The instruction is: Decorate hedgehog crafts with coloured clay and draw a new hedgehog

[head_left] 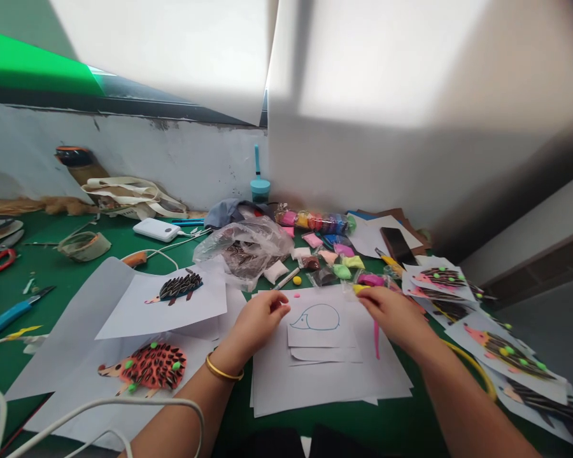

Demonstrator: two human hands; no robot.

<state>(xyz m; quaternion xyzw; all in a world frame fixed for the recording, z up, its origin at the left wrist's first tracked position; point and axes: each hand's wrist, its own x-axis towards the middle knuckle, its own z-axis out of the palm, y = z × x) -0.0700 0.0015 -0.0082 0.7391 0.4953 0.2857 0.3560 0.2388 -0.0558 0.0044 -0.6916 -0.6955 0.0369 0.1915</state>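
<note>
Where white sheets (pixel 325 389) overlap on the green counter (pixel 392 416), a small slip of paper (pixel 302 338) bears a blue hedgehog outline (pixel 338 308), its back one plain rounded curve, its pointed snout toward the left, a dot for the eye, the body uncoloured. Edges of more paper show just below the slip. The left hand (pixel 262 318), a gold bangle (pixel 223 376) at its wrist, reaches in from the lower left with fingers curled and thumb near the fingertips; whether that grip pinches anything I cannot tell. From the lower right comes the right hand (pixel 394 312), fingers pointing left and drawn close at a yellow piece (pixel 361 288); whether they are clamped on it I cannot tell. The outline lies between the two hands. A magenta strip (pixel 377 340) lies below the right fingers, and a pink dab (pixel 297 295) sits near the left fingertips. Beyond are a yellow ball (pixel 297 280), colourful packets (pixel 342 271) and a clear bag (pixel 248 245); finished hedgehog pictures (pixel 153 369) lie at both sides.
</note>
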